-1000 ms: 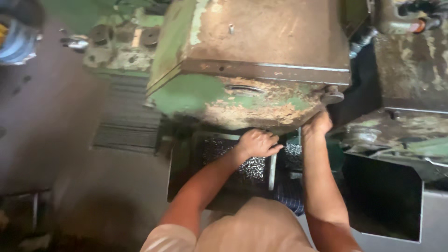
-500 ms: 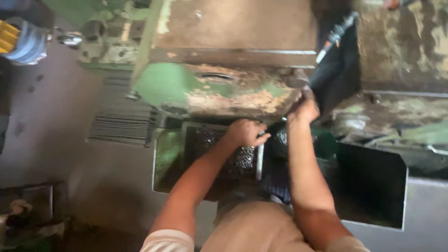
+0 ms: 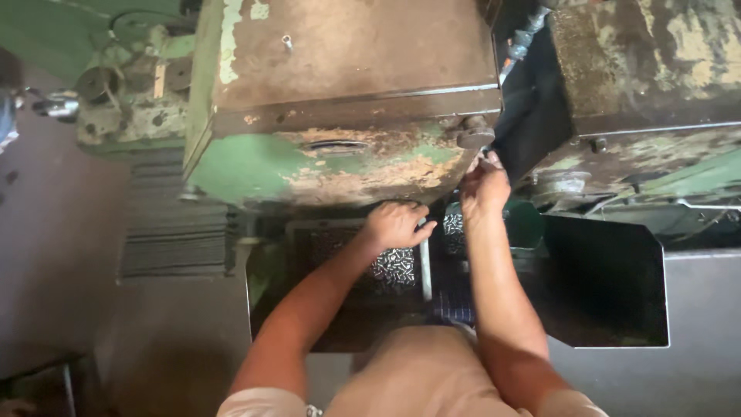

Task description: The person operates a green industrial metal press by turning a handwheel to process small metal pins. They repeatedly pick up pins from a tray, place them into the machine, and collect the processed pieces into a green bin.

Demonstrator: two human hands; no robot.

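Rust and flaking green paint cover the boxy cast-metal machine housing (image 3: pixel 340 100) that fills the upper middle of the head view, its flat top worn brown and its front face pitted. Just below that housing sits a dark rectangular tray (image 3: pixel 324 255) heaped with small shiny metal pieces (image 3: pixel 394 266), silvery and grainy against the black. The person's left hand (image 3: pixel 395 224) rests over the heap at the housing's lower edge, fingers curled together; whether it grips any pieces cannot be told. The right hand (image 3: pixel 485 185) is raised to the housing's lower right corner, fingers pinched together at a round dark knob (image 3: pixel 475 137). Right of the housing stands a second rusted block (image 3: pixel 648 69), and below it a smooth black sheet-metal bin (image 3: pixel 610 286) with clipped corners.
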